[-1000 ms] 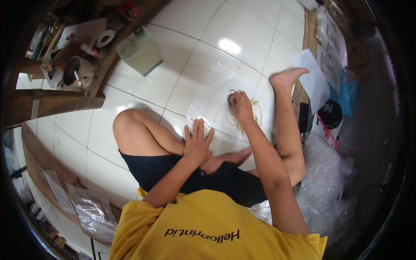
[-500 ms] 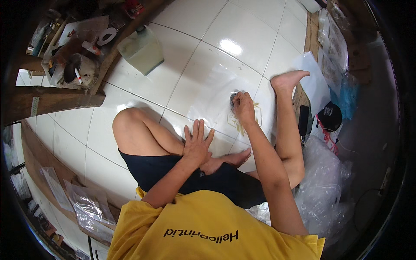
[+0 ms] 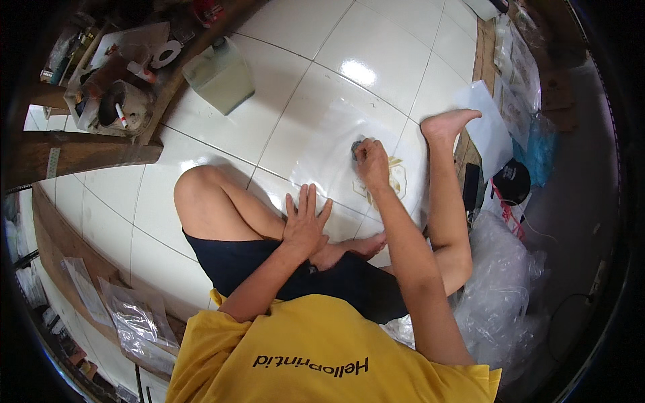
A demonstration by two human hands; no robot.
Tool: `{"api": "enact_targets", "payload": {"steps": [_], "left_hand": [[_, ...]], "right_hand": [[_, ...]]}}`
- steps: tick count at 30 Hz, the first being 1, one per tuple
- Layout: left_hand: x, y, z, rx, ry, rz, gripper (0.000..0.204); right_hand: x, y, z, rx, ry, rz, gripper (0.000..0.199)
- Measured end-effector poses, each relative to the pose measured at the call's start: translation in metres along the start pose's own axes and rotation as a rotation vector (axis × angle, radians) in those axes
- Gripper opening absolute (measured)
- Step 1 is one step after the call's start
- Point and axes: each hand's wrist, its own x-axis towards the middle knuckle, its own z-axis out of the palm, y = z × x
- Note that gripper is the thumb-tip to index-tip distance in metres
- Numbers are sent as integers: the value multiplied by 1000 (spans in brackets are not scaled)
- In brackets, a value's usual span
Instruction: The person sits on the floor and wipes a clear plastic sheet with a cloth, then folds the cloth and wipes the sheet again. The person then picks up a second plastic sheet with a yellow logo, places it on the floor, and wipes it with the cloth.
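Head view caught me seated on a white tile floor point(image 3: 201, 144), one knee raised at nine o'clock and my other leg stretched toward one o'clock. My right hand point(image 3: 371, 161) was closed around a small dark pad point(image 3: 356, 146), pressing it on a clear sheet point(image 3: 329, 144) spread over the tiles at twelve o'clock. My left hand point(image 3: 304, 225) lay flat, fingers spread and gripping nothing, pinning the sheet's near edge beside my shin.

A gold design point(image 3: 396, 180) showed on the sheet just at three o'clock of my right wrist. I judged the rubbing would go best with firm, even strokes running from the design's middle outward, while the flat hand kept the sheet from creeping; lifting that hand early could have let it slide or wrinkle.

Counted: one sheet, one pad, one gold design. One pale jug point(image 3: 218, 74) stood at eleven o'clock, one tape roll point(image 3: 166, 54) lay on the cluttered wooden shelf behind it, and one white paper point(image 3: 487, 127) rested past my foot at two o'clock. Crumpled clear plastic point(image 3: 504, 282) piled up at four o'clock; how many pieces it held I could not tell.
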Motion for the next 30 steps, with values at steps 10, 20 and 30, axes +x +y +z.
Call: {"api": "enact_targets", "payload": {"steps": [10, 20, 30], "left_hand": [[-1, -6, 12, -85, 48, 36, 88], [1, -3, -2, -100, 22, 22, 85], [1, -2, 6, -74, 60, 25, 86]], "right_hand": [[-87, -31, 21, 53, -132, -29, 11], [-22, 7, 7, -2, 29, -35, 9], [-32, 18, 23, -70, 93, 7, 11]]}}
